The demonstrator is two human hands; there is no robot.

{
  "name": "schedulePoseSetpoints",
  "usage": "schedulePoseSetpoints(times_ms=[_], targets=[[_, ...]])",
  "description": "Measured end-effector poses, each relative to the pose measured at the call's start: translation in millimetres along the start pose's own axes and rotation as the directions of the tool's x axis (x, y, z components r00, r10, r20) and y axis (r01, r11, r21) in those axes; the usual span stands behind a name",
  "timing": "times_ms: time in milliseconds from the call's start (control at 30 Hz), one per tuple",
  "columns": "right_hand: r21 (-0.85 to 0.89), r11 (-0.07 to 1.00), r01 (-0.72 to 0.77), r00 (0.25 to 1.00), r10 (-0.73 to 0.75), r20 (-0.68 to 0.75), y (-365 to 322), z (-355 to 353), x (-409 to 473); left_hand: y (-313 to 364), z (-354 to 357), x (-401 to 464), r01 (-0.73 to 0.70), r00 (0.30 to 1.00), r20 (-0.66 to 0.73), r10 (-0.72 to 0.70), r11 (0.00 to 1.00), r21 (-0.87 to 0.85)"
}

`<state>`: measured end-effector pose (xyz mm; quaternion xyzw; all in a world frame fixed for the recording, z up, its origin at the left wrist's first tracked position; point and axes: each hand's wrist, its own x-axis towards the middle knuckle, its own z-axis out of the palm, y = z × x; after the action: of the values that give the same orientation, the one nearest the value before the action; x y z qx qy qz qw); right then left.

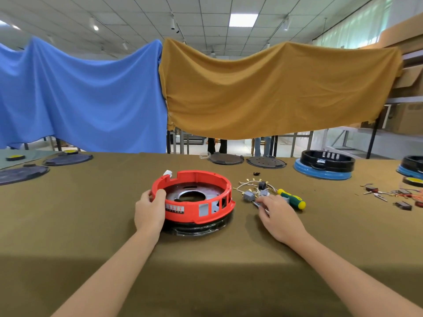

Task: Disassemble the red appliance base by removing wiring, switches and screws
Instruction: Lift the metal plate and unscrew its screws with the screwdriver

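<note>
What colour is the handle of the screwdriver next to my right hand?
The screwdriver handle is green and yellow, seen best in the head view.

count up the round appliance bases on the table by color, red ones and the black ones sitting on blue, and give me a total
Red base: 1
Black base on blue: 2
Total: 3

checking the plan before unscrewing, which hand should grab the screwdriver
Right. The right hand already lies among the removed wiring, right beside the screwdriver. The left hand grips the rim of the red base on the far side, where it can likely steady it.
</note>
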<state>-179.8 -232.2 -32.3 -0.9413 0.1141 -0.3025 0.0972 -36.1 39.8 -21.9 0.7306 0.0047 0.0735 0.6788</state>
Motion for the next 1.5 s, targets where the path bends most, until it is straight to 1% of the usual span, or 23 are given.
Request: schedulePoseSetpoints(times_ms=[133,200,233,267,300,333,367,400,467,533,600,700,767,833,867,967,1000,1067,1167,1233,1333,1433,1500], targets=[[0.013,1.0,-0.024,0.999,0.024,0.044,-4,0,6,-8,0,4,-0.066,0.997,0.02,0.069,0.99,-0.127],[0.231,0.967,-0.112,0.992,0.122,-0.031,-20,-3,12,-10,1,6,-0.086,0.995,0.038,0.093,0.983,-0.165],[0.392,0.904,-0.169,0.979,0.2,-0.039,-32,-4,18,-11,2,8,-0.092,0.994,0.046,0.101,0.98,-0.175],[0.523,0.818,-0.239,0.961,0.275,0.009,-45,-5,26,-12,2,8,-0.093,0.993,0.053,0.105,0.978,-0.185],[0.592,0.743,-0.313,0.943,0.318,0.1,-57,-5,34,-12,2,9,-0.095,0.993,0.057,0.108,0.976,-0.195],[0.597,0.704,-0.386,0.921,0.333,0.203,-66,-4,40,-11,1,8,-0.099,0.992,0.057,0.113,0.974,-0.205],[0.563,0.712,-0.419,0.908,0.319,0.272,-72,-1,45,-11,1,8,-0.106,0.991,0.052,0.12,0.972,-0.212],[0.526,0.746,-0.409,0.911,0.296,0.289,-74,3,47,-10,0,6,-0.112,0.991,0.045,0.124,0.971,-0.211],[0.531,0.765,-0.364,0.931,0.294,0.214,-72,13,46,-7,-2,3,-0.127,0.989,0.044,0.139,0.971,-0.204],[0.647,0.7,-0.303,0.941,0.327,0.088,-66,25,40,0,-2,1,-0.182,0.977,0.079,0.2,0.964,-0.193],[0.716,0.676,-0.173,0.94,0.331,-0.085,-64,29,38,12,-1,6,-0.285,0.945,0.11,0.309,0.939,-0.191],[0.711,0.701,0.049,0.901,0.276,-0.334,-61,27,37,39,2,12,-0.455,0.833,0.22,0.508,0.855,-0.25],[0.693,0.71,0.126,0.879,0.244,-0.409,-61,26,35,49,8,13,-0.564,0.748,0.256,0.612,0.79,-0.24],[0.699,0.701,0.14,0.875,0.243,-0.42,-58,26,34,47,14,11,-0.617,0.727,0.218,0.651,0.759,-0.208],[0.699,0.699,0.149,0.877,0.233,-0.42,-57,26,34,42,17,10,-0.592,0.742,0.221,0.633,0.774,-0.226],[0.657,0.72,0.222,0.872,0.154,-0.464,-59,29,33,20,17,2,-0.347,0.819,0.312,0.482,0.849,-0.399],[0.643,0.724,0.25,0.871,0.122,-0.477,-60,30,33,15,14,2,-0.304,0.844,0.297,0.447,0.854,-0.422],[0.625,0.727,0.286,0.873,0.072,-0.483,-62,30,32,9,8,5,-0.217,0.89,0.25,0.382,0.836,-0.504],[0.663,0.697,0.272,0.89,0.079,-0.449,-64,30,33,6,-1,12,-0.028,0.939,0.244,0.241,0.762,-0.646],[0.708,0.646,0.286,0.887,0.1,-0.45,-64,28,31,7,-4,16,-0.006,0.945,0.235,0.228,0.73,-0.684],[0.776,0.557,0.296,0.892,0.13,-0.434,-64,25,28,11,-8,14,-0.038,0.938,0.217,0.269,0.704,-0.709],[0.874,0.459,0.161,0.921,0.247,-0.3,-63,25,28,11,-10,12,-0.024,0.92,0.268,0.285,0.724,-0.69],[0.911,0.396,0.117,0.929,0.28,-0.241,-61,22,28,8,-12,11,-0.005,0.883,0.346,0.318,0.741,-0.671]])
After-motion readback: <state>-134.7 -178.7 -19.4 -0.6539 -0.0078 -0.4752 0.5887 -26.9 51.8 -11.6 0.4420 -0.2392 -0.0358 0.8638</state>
